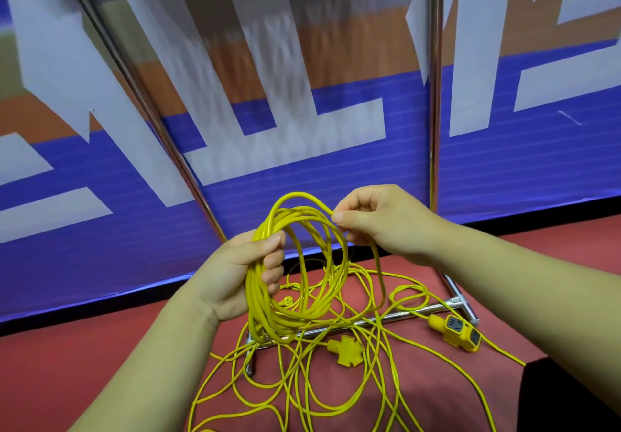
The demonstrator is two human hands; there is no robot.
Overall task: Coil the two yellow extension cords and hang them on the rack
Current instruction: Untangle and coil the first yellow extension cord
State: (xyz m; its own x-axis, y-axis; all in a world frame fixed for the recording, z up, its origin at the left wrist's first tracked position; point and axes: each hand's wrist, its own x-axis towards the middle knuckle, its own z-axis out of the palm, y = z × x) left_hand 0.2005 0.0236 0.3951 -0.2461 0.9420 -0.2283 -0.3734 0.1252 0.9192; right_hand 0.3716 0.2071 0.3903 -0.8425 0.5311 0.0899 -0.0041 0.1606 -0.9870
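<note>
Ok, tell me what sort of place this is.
Likely an event or exhibition hall: a blue, orange and white printed banner covers the wall, the floor is red, and a chrome tube rack stands before it.

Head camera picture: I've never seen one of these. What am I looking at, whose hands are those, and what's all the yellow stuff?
The camera sits on a person's head, looking down at their own two bare hands; no machine is involved. The left hand holds a coil of yellow extension cord in its grip, and the right hand pinches a strand at the coil's top. More of it trails loose over the red floor, with a cross-shaped connector and a socket block, by the rack's base bar.
</note>
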